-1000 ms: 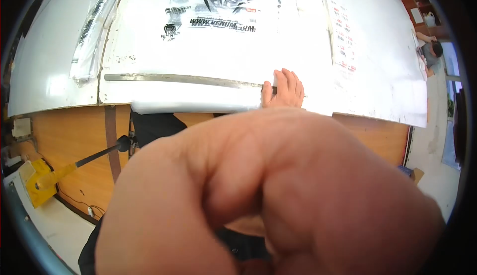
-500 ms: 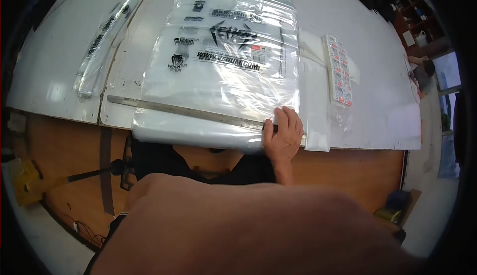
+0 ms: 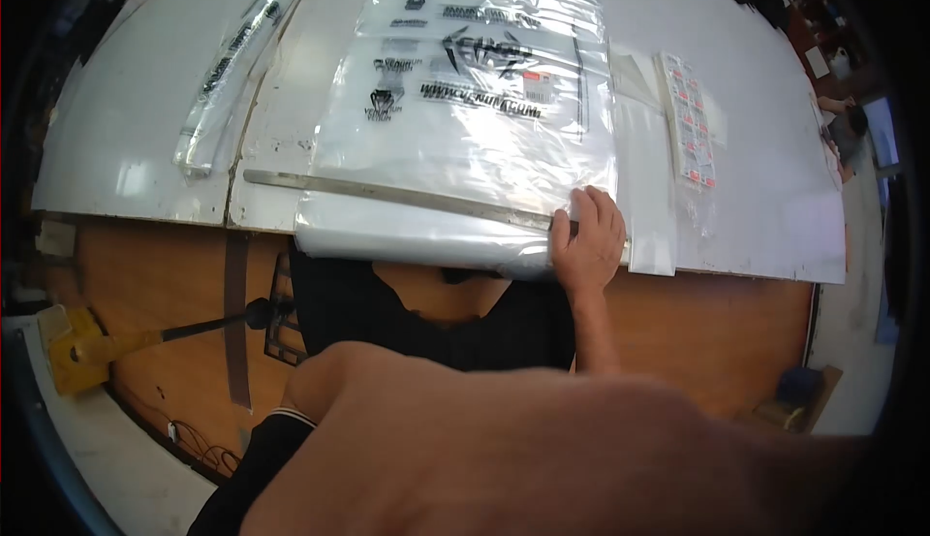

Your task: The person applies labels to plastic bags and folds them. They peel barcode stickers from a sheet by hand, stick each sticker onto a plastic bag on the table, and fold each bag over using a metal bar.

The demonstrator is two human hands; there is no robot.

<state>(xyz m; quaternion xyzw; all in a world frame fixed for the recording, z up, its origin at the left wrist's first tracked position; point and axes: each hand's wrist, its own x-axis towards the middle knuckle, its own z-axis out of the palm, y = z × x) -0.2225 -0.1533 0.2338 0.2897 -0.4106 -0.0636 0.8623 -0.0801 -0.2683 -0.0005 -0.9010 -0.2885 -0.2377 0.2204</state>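
Note:
My right hand point(image 3: 590, 240) is over the right end of a long flat metal bar point(image 3: 407, 197), its fingers bent over the bar and the thumb on the left. The bar lies across the near part of a stack of clear plastic bags point(image 3: 465, 153) with black Venum print and a small red-and-white label. The near edge of the bags hangs slightly over the table's front edge. A bare arm point(image 3: 465, 439) fills the foreground, reaching from the lower left towards the right; my left hand is out of view.
On the white table point(image 3: 775, 187) lie a folded printed plastic bag point(image 3: 232, 76) at left, and white sheets point(image 3: 647, 187) and a strip of red-and-white labels point(image 3: 688, 119) at right. A yellow tool-like object point(image 3: 82, 352) stands at lower left. Another person point(image 3: 848, 129) is at far right.
The view has shifted, so the table and everything on it appear further right and slightly higher. My right hand stays at the same end of the metal bar.

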